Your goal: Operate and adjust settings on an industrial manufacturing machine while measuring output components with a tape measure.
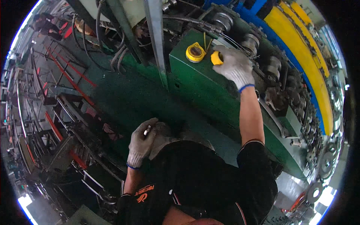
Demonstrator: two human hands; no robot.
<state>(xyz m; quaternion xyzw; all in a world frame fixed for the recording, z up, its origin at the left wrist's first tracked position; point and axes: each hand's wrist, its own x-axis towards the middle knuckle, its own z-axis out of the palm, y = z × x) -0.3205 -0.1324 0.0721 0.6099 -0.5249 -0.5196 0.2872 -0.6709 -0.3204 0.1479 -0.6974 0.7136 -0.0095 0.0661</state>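
My right hand, in a whitish knit glove with a blue cuff, reaches over the green machine bed. Its fingers are closed round a rounded yellow object with a dark opening; its exact kind is partly hidden by the glove. Just left of it a yellow tape measure lies on the bed's top, near the edge. Lower down, close to my body, my gloved left hand is curled near my knee. A small white stick-like piece pokes out of its fingers; the rest is covered.
The green machine bed runs diagonally to the lower right, with metal rollers along it and a long wrench on top. A grey upright post stands at its left end. Yellow and blue guards rise behind. Racks with red bars stand left.
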